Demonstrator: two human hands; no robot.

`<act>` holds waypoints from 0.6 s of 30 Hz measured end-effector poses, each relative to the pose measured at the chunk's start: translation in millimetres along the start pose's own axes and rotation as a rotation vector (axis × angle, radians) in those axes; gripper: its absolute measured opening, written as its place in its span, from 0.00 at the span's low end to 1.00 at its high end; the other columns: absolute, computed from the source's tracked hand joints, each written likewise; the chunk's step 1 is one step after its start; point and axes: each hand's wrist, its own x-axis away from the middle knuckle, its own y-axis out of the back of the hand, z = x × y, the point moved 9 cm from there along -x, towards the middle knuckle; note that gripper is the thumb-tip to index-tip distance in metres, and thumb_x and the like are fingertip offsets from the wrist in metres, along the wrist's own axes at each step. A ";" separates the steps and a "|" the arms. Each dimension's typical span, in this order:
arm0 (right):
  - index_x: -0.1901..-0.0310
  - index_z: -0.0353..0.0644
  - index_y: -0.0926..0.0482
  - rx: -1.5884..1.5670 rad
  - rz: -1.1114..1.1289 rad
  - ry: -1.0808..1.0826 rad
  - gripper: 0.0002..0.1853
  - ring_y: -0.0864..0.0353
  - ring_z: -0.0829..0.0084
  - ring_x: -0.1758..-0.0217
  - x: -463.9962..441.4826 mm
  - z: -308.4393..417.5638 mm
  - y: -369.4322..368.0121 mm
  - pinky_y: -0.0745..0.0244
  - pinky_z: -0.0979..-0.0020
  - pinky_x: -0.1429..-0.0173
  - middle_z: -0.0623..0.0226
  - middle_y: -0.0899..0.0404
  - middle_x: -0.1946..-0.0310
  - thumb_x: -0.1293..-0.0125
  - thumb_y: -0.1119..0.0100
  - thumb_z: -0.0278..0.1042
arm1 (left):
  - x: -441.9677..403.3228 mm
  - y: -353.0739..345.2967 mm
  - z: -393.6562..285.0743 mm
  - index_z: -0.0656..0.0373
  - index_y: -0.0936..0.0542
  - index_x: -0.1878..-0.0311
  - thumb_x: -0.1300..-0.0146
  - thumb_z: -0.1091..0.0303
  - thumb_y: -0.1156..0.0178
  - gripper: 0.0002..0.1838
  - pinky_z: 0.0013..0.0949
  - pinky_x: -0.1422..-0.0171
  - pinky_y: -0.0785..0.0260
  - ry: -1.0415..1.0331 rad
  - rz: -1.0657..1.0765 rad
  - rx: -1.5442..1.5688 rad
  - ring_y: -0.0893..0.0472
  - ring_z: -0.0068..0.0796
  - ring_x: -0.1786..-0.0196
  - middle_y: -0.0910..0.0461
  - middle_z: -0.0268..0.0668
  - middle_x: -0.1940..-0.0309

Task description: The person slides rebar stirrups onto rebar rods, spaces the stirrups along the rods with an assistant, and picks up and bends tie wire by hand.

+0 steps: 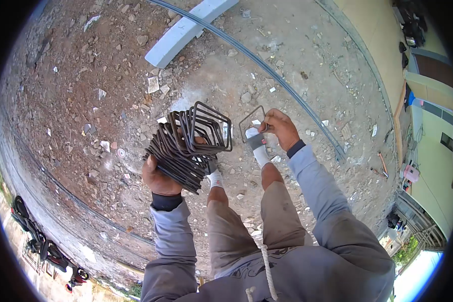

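Observation:
A thick bundle of dark square metal frames (186, 146) rests in my left hand (158, 177), its thumb on the near side and some fingers showing through the frames. My right hand (282, 128) pinches one single square metal frame (242, 123) at its corner, just right of the bundle and apart from it. The single frame hangs above my right foot.
Long grey bars (267, 68) curve across the ground beyond my hands. A pale concrete beam (173, 45) lies at the top. Stones and debris cover the dirt. A wall with a pink object (411, 173) stands at right; motorcycles (48, 249) are parked at lower left.

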 end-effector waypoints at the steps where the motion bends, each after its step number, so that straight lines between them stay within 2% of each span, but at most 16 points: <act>1: 0.66 0.38 0.29 -0.066 -0.005 0.024 0.05 0.22 0.72 0.68 23.4 21.0 -9.0 0.25 0.70 0.59 0.65 0.23 0.73 0.39 0.53 0.30 | 12.1 1.6 -17.3 0.72 0.37 0.39 0.48 0.49 0.42 0.41 0.51 0.37 0.38 -0.062 -0.094 0.013 0.27 0.57 0.46 0.29 0.59 0.47; 5: 0.64 0.39 0.30 -0.200 0.018 0.140 0.06 0.22 0.73 0.70 113.2 92.5 -45.7 0.25 0.71 0.60 0.65 0.25 0.73 0.36 0.50 0.33 | 69.1 -82.9 -68.8 0.73 0.36 0.40 0.47 0.47 0.43 0.40 0.50 0.37 0.38 -0.082 0.082 0.001 0.27 0.57 0.46 0.29 0.59 0.47; 10: 0.62 0.40 0.29 -0.131 0.043 0.190 0.07 0.24 0.75 0.72 227.3 157.4 -109.0 0.27 0.74 0.63 0.67 0.25 0.74 0.36 0.47 0.34 | 148.2 -123.3 -135.4 0.72 0.36 0.40 0.44 0.46 0.45 0.39 0.47 0.38 0.37 -0.190 0.143 0.068 0.27 0.54 0.45 0.27 0.54 0.48; 12: 0.59 0.38 0.28 -0.164 0.096 0.251 0.09 0.24 0.76 0.70 259.5 177.0 -128.5 0.27 0.74 0.61 0.68 0.26 0.73 0.37 0.46 0.34 | 162.3 -137.7 -140.4 0.72 0.36 0.40 0.44 0.47 0.46 0.38 0.47 0.37 0.37 -0.211 0.123 0.061 0.28 0.53 0.44 0.27 0.52 0.48; 14: 0.58 0.38 0.27 -0.182 0.152 0.296 0.10 0.24 0.76 0.69 286.9 189.0 -144.2 0.27 0.74 0.60 0.69 0.26 0.72 0.37 0.45 0.33 | 178.8 -172.8 -143.3 0.71 0.35 0.40 0.42 0.48 0.47 0.37 0.48 0.36 0.39 -0.185 0.226 0.017 0.28 0.54 0.44 0.28 0.56 0.47; 18: 0.58 0.35 0.26 -0.001 0.114 0.372 0.12 0.24 0.76 0.67 318.7 193.5 -154.7 0.29 0.74 0.59 0.68 0.25 0.69 0.41 0.43 0.31 | 205.4 -187.9 -143.2 0.72 0.35 0.41 0.42 0.50 0.48 0.35 0.50 0.36 0.40 -0.167 0.270 0.024 0.29 0.55 0.43 0.29 0.60 0.47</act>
